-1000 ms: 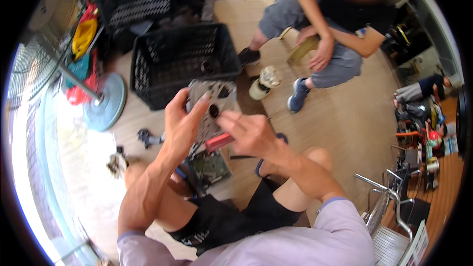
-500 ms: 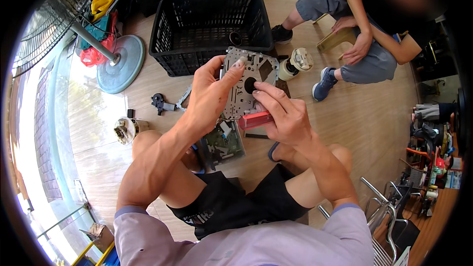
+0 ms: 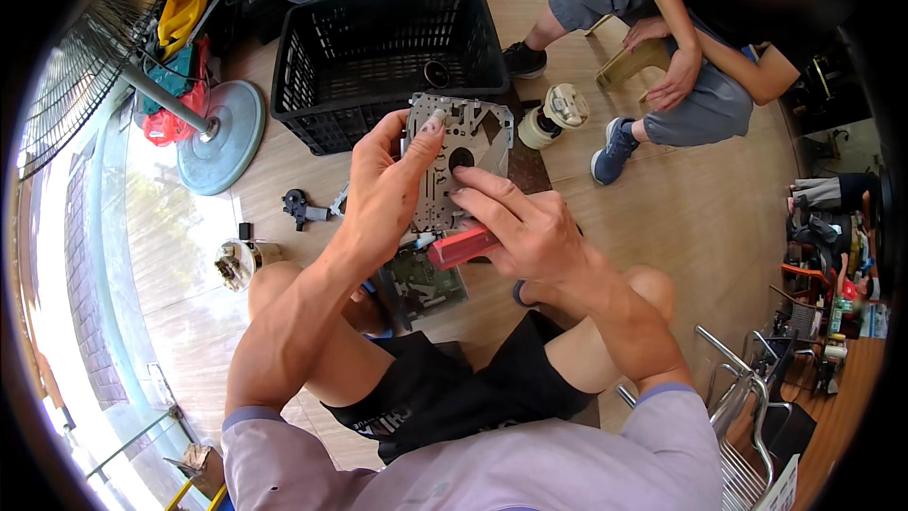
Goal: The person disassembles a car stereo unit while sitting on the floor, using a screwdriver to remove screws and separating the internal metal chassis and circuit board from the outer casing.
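Note:
A flat silvery metal plate (image 3: 484, 144), punched with slots and a round dark hole, is held upright in front of me. My left hand (image 3: 383, 191) is closed on its left side, thumb across the face. Tucked in my closed right hand (image 3: 534, 235) is a tool with a red see-through handle (image 3: 461, 248); its working end is hidden. The right fingertips reach the plate's face just below the round hole. Beneath the plate, between my legs, lies a green circuit board (image 3: 426, 286).
A black plastic crate (image 3: 331, 118) stands beyond the plate. Cream cylindrical parts (image 3: 565, 106) rest on the floor at both sides, with a small black part (image 3: 299, 210) at left. A fan base (image 3: 224, 147) is far left. Another person sits at far right, hands (image 3: 673, 80) resting together.
The whole view has shifted slightly, with the surroundings sliding left. Plate and hands sit a little further left, and the red handle has dropped a bit relative to the plate. Both grips remain.

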`<state>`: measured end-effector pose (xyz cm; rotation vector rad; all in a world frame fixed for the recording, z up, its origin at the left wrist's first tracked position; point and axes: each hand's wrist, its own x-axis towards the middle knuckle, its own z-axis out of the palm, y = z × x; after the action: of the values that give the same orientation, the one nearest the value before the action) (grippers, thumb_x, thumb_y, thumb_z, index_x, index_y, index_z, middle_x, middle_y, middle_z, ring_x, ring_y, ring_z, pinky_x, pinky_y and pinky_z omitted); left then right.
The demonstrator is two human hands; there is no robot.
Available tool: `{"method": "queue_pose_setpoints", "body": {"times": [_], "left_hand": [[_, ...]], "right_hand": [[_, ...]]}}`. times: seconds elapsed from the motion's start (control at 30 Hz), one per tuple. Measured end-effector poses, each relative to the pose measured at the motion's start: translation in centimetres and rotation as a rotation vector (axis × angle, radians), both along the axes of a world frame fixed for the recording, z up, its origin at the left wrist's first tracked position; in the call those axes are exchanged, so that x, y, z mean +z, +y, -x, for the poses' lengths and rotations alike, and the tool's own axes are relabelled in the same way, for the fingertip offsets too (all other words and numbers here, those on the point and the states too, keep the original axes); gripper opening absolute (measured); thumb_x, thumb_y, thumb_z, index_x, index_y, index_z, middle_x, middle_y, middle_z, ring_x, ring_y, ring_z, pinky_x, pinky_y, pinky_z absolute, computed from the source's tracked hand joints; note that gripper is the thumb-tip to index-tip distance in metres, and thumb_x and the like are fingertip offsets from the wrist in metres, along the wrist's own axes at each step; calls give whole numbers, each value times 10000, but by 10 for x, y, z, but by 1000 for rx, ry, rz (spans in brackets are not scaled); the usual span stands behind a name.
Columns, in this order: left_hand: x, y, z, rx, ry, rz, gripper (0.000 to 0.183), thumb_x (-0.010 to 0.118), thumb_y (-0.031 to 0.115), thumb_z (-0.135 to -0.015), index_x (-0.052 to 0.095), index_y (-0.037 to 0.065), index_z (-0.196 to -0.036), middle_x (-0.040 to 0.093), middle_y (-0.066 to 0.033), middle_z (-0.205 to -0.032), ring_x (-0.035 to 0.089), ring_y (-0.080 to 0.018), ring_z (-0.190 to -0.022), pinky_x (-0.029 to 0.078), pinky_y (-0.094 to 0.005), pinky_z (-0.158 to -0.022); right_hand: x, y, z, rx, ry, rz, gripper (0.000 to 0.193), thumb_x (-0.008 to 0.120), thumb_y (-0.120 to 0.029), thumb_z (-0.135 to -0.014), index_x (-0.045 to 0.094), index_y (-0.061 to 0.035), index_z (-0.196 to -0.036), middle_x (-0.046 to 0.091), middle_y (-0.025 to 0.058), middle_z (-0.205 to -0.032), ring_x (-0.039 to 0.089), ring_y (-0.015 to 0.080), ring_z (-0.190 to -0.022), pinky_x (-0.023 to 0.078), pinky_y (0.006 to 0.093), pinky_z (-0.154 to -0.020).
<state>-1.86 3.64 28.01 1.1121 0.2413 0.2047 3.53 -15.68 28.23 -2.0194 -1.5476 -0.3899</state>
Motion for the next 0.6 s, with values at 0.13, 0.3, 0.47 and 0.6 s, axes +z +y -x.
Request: {"method": "queue_pose_setpoints", "body": {"times": [0.13,0.3,0.47,0.6], "left_hand": [[-3,-1,-1,-2,11,-84,348,642,278,-1035,624,-30,-1196,654,-5,-954,531,-31,-831,455,-210,-703],[0,-1,0,10,14,-70,348,638,279,-1036,622,-37,-1180,649,-7,-932,532,-37,-813,467,-213,-702],[5,1,1,37,16,-46,352,639,284,-1037,621,-36,-1182,665,-16,-931,557,-43,-806,486,-213,-703],[5,4,1,33,24,-43,365,646,292,-1034,620,-38,-1187,681,-30,-952,579,-45,-819,502,-219,-713]], "right_hand": [[0,1,-3,8,14,9,575,777,-41,-667,640,-41,-1226,643,141,-1331,731,248,-742,578,324,-571],[0,1,-6,-55,20,72,603,775,-38,-666,625,-41,-1249,631,113,-1356,734,245,-757,583,329,-581],[-2,-2,-8,-79,3,105,606,776,-42,-661,623,-35,-1248,627,93,-1367,735,239,-759,582,325,-579],[-7,-2,-4,-39,-13,56,585,795,-63,-654,641,-32,-1218,648,102,-1342,733,229,-751,580,318,-577]]}}
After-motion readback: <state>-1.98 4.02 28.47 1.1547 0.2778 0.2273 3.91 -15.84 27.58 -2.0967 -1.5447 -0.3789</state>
